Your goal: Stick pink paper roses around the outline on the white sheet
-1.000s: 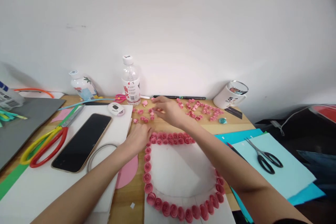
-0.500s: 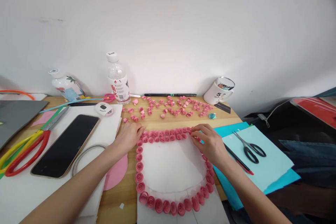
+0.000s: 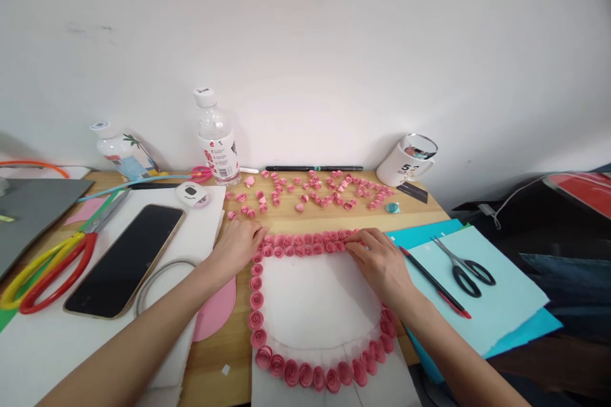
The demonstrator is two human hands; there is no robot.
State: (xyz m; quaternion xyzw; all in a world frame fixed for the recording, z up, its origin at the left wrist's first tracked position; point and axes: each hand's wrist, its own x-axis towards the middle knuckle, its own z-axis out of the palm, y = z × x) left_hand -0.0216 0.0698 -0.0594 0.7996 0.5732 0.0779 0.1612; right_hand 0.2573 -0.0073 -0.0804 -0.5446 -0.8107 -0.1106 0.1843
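A white sheet (image 3: 315,299) lies on the wooden table, ringed by a border of pink paper roses (image 3: 298,245). My left hand (image 3: 238,245) rests on the sheet's top left corner, fingers curled against the roses. My right hand (image 3: 379,262) is at the top right of the border, its fingertips pinched together on a pink rose there. Several loose pink roses (image 3: 324,194) are scattered behind the sheet, near the wall.
A phone (image 3: 126,261), red and yellow scissors (image 3: 48,267) and a tape dispenser (image 3: 191,194) lie at left. Two bottles (image 3: 217,140) and a white mug (image 3: 405,165) stand by the wall. Black scissors (image 3: 465,267) and a red pencil (image 3: 434,283) lie on blue paper (image 3: 496,305) at right.
My right hand came back from the loose roses by the wall to the top right of the rose border. My left hand stayed on the top left corner.
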